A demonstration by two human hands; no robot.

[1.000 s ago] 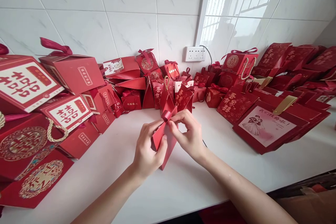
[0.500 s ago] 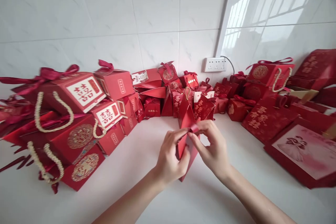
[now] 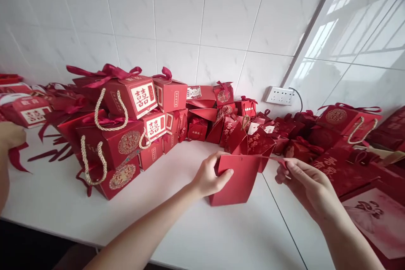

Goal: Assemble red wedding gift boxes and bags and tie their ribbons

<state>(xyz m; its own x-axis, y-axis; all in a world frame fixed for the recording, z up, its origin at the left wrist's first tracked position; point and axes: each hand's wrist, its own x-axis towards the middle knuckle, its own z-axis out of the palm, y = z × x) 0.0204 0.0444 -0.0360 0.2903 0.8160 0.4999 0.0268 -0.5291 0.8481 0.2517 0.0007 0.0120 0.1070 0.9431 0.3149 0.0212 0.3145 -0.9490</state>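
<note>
A plain red paper gift box stands on the white table in front of me. My left hand grips its left edge, with the thumb on the front face and the fingers behind, out of sight. From the box's top a narrow red ribbon runs out to the right, drawn nearly straight. My right hand, off to the right of the box, pinches the ribbon's end between thumb and fingers. Just behind the box stand dark red boxes with gold lettering.
Stacked red boxes with rope handles and bows fill the left. Another person's hand is at the left edge, near a loose ribbon. A socket strip lies against the tiled wall. More boxes stand at right.
My right hand has moved away to the right, pulling the ribbon out from the box. My left hand has shifted onto the box's edge. The view has turned left, bringing another person's hand in.
</note>
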